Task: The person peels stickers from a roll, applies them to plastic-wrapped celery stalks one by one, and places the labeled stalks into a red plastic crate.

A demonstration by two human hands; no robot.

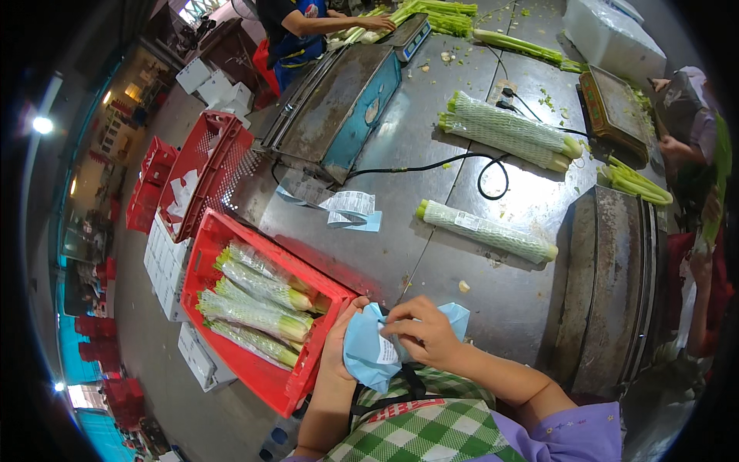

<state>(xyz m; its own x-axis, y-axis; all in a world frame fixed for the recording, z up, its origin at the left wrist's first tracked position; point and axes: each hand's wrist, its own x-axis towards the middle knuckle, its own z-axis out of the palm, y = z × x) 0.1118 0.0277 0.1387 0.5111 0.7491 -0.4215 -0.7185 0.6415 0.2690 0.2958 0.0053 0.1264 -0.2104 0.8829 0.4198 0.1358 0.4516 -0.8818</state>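
Close to my apron, my left hand (340, 341) holds a crumpled strip of light blue label backing paper (369, 346) that bears a white printed label. My right hand (424, 338) is at the strip's upper right, its thumb and forefinger pinched at the label's edge. On the steel table before me lies a net-sleeved celery bundle (496, 231) with a white label on it. Farther off, more net-sleeved celery bundles (508, 133) lie side by side. A red plastic crate (254, 378) at my left holds several wrapped celery bundles (260, 300).
A curled printed label strip (346, 205) and a black cable (415, 169) lie on the steel table. Metal-cased machines stand at its left (340, 110) and right (600, 289). A co-worker (294, 34) handles celery by a scale (407, 37); others are at the right. Loose celery (635, 182) lies there.
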